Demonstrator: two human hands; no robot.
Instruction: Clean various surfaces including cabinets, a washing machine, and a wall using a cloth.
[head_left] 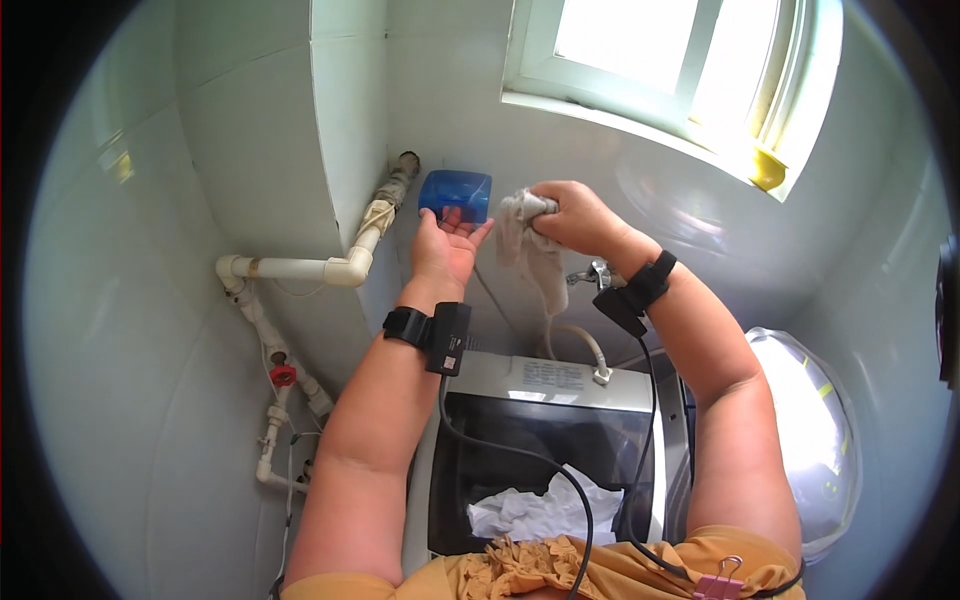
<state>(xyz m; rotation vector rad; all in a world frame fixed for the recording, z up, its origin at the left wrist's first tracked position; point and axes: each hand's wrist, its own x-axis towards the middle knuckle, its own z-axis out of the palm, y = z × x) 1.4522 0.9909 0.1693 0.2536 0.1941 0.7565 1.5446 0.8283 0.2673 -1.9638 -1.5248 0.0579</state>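
Reaching forward with elbows bent over a washing machine [495,378], clenching a hanging pale cloth [537,258] in the right hand [574,217] toward one o'clock, and holding the left hand [447,250] open toward eleven, palm upturned and fingers parted, at the lower edge of a blue box [453,190] by the far wall [440,110].

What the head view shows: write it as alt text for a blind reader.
The right hand grips a bunched whitish cloth before a glossy pale tiled wall; the left hand is at the lower edge of a translucent blue plastic cover on that wall. Below, a light-grey washing machine with a dark lid.
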